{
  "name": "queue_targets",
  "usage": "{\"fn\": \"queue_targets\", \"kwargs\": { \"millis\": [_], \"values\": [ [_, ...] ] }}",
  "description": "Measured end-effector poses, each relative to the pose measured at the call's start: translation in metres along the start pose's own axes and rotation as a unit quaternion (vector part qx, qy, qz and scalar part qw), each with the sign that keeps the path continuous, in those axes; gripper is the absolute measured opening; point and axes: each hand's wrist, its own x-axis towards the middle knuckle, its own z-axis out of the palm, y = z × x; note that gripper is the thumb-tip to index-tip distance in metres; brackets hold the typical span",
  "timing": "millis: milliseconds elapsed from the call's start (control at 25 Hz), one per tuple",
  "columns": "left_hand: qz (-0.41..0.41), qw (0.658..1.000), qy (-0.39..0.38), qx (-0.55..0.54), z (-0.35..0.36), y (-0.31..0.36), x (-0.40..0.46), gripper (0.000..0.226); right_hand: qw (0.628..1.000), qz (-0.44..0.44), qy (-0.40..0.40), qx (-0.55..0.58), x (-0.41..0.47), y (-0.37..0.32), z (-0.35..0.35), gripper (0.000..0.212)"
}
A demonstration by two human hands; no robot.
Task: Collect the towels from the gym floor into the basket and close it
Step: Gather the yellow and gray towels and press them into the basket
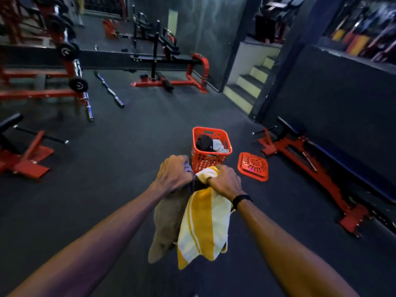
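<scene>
Two towels hang in mid-air at the lower centre of the frame, carried in front of the person. The yellow and white striped towel [202,224] droops from the right hand [225,181], whose fingers are curled tightly closed around its bunched top. Just beside it, the grey towel [167,224] dangles from the left hand [174,173], its fingers likewise closed in a fist around the cloth. Both towels are gripped at one end so they fall long and loose, clear of the floor, probably for carrying to the basket.

The orange basket [209,160] stands on the dark gym floor [111,168] just above the hands, at the centre of the frame. It is open, with holes in its walls, and already holds a dark cloth and a pale one. Its orange lid [253,166] lies flat on the floor just to the right of it, off so the towels can go in.

A loose metal bar [109,90] lies in the upper left, near red weight benches.
</scene>
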Motion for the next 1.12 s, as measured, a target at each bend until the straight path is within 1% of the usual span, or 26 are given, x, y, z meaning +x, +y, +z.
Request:
{"fn": "queue_targets", "kwargs": {
  "millis": [160, 360, 440, 520, 600, 720, 880, 1040, 1120],
  "values": [
    [0.018, 1.000, 0.005, -0.007, 0.022, -0.015, 0.094, 0.021, 1.000, -0.010, 0.013, 0.003, 0.089, -0.005, 0.009, 0.032],
    [0.043, 0.999, 0.012, -0.004, 0.056, -0.018, 0.234, 0.024, 0.998, -0.023, 0.055, -0.008, 0.227, 0.002, 0.004, 0.027],
    [0.044, 0.999, 0.011, -0.017, 0.063, -0.011, 0.302, 0.022, 0.998, -0.025, 0.060, -0.004, 0.292, 0.004, -0.015, 0.030],
    [0.073, 0.997, 0.009, -0.029, 0.065, -0.002, 0.372, 0.021, 0.996, -0.039, 0.081, -0.004, 0.356, 0.001, -0.036, 0.034],
    [0.087, 0.994, 0.025, -0.061, 0.067, 0.003, 0.437, 0.021, 0.992, -0.051, 0.119, -0.009, 0.414, -0.003, -0.058, 0.035],
    [0.126, 0.986, 0.046, -0.096, 0.070, 0.012, 0.512, 0.021, 0.988, -0.053, 0.142, -0.026, 0.483, -0.007, -0.082, 0.034],
    [0.182, 0.972, 0.074, -0.127, 0.085, 0.024, 0.620, 0.017, 0.981, -0.054, 0.187, -0.012, 0.585, -0.005, -0.118, 0.037],
    [0.217, 0.961, 0.063, -0.160, 0.114, 0.032, 0.715, 0.019, 0.976, -0.032, 0.217, -0.011, 0.668, 0.003, -0.133, 0.034],
    [0.217, 0.961, 0.038, -0.168, 0.135, 0.034, 0.754, 0.018, 0.978, -0.007, 0.208, -0.008, 0.702, 0.014, -0.134, 0.036]
  ]
}}
